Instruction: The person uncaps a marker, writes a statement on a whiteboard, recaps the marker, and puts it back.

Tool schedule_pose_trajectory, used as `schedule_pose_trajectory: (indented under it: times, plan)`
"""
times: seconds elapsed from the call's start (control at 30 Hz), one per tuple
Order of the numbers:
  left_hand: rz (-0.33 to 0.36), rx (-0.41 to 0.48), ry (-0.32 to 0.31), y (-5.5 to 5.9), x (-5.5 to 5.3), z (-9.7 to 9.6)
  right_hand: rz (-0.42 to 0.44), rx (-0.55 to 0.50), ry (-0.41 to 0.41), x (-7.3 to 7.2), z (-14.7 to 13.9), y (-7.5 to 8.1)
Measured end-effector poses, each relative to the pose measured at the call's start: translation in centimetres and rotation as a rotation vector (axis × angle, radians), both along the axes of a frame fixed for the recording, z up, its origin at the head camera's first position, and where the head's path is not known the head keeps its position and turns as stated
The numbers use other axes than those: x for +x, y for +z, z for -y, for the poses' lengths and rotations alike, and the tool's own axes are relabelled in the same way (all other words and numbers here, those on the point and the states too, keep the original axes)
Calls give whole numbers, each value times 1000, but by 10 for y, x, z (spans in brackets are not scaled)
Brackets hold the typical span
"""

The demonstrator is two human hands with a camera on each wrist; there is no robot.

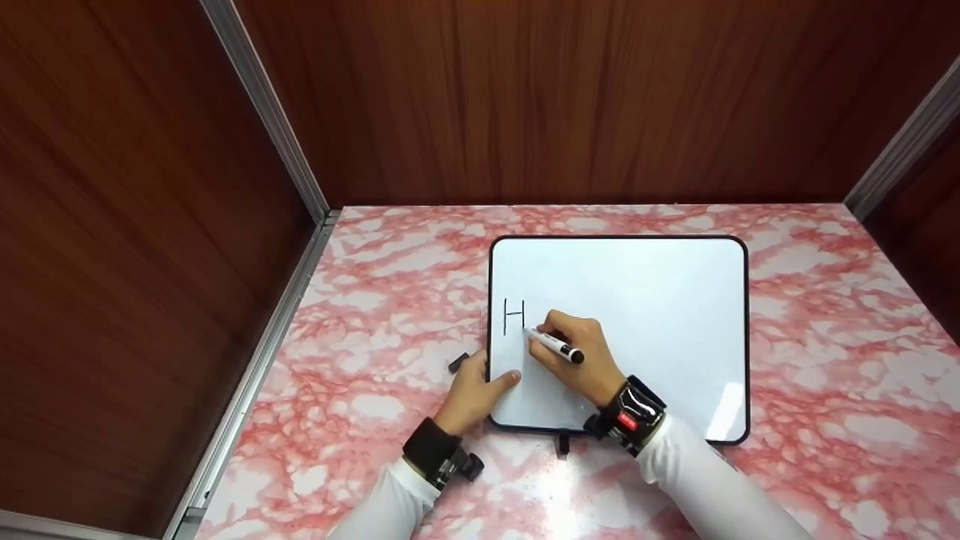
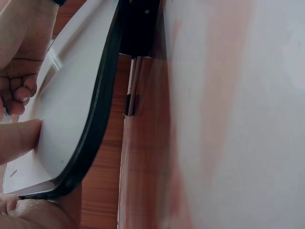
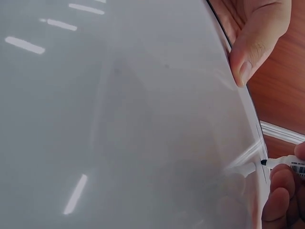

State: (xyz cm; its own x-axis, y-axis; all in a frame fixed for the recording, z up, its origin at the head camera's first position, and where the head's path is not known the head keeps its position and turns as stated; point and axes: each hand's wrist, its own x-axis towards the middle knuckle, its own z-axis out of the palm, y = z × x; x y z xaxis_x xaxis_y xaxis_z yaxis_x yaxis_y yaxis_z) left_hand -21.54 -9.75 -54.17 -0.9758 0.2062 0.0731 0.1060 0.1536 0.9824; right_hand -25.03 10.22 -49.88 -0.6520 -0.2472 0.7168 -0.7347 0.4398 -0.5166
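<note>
A whiteboard (image 1: 645,300) with a thin black frame stands over the table, a black letter H (image 1: 514,315) drawn near its left side. My left hand (image 1: 476,386) grips the board's left edge, thumb laid on the white face and the other fingers behind the frame. In my right hand (image 1: 581,349) a white marker (image 1: 553,343) is pinched, its black cap on the rear end. The marker's dark tip (image 3: 264,162) is right at the writing surface, by the lower end of the H's right stroke. In the left wrist view the left thumb (image 2: 21,138) presses on the board.
Black feet (image 1: 564,444) poke out from under the board at its front and left. The table (image 1: 375,337) has a red and white marbled top. Dark wood panels (image 1: 525,105) with metal edging rise behind and at both sides.
</note>
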Motion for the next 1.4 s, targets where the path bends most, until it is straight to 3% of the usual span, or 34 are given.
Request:
schedule_pose_trajectory:
  times: [0.23,0.6,0.83,1.13,1.4]
  plan:
    - [10,5,4,1,1,0,20,30,-3,6,-1,-1]
    - [31,42,-17,1,0,0,-1,4,24,5,-3,0]
    - [35,46,-2,0,-2,-1,-6,-56,-9,3,-4,4]
    - [53,49,-1,1,-1,-2,-10,-47,-30,1,-3,1]
    - [12,15,-5,0,-1,0,-17,-38,-31,2,-5,1]
